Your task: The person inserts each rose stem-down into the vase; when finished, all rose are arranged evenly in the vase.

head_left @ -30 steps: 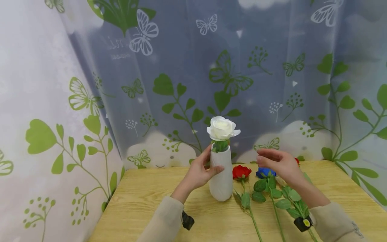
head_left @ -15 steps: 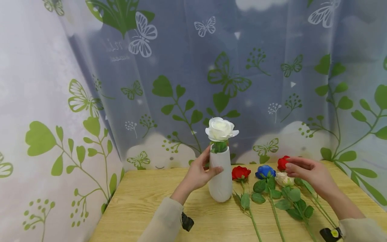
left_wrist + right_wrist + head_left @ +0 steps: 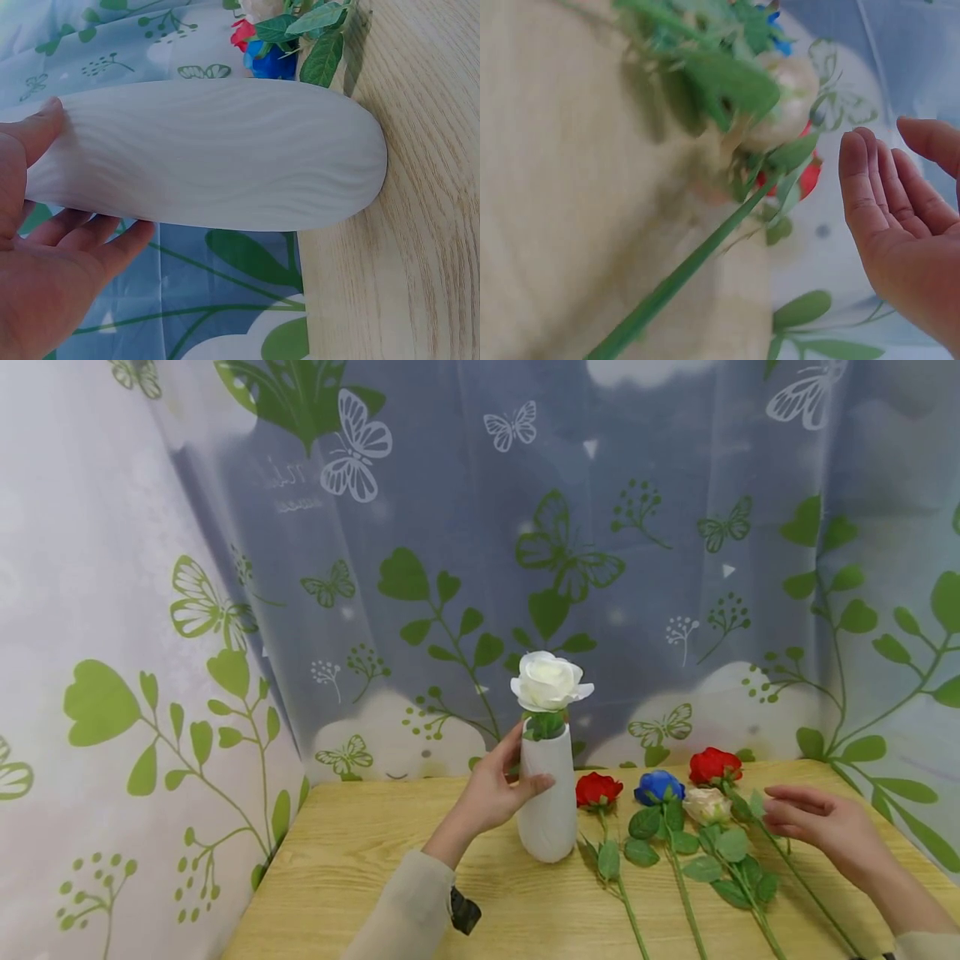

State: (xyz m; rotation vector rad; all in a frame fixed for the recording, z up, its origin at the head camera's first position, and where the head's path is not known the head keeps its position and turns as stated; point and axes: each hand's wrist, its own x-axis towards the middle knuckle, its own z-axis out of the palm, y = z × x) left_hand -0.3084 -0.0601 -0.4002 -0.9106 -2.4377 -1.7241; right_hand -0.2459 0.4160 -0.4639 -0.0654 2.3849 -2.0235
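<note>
My left hand grips a tall white vase by its upper part, thumb across the front. In the left wrist view the vase shows a wavy ribbed surface, its rounded base on the table. A white rose stands in the vase, its stem hidden inside. My right hand hovers just right of the far red rose, beside its leaves and stem. The right wrist view shows my right hand holding nothing, fingers loosely extended, with a green stem before it.
Right of the vase lie another red rose, a blue rose and a cream rose, stems toward the front of the wooden table. A printed curtain hangs behind and at both sides.
My right hand has moved from above the blue rose rightward and down past the far red rose, uncovering the cream and red blooms. My left hand still holds the vase in place.
</note>
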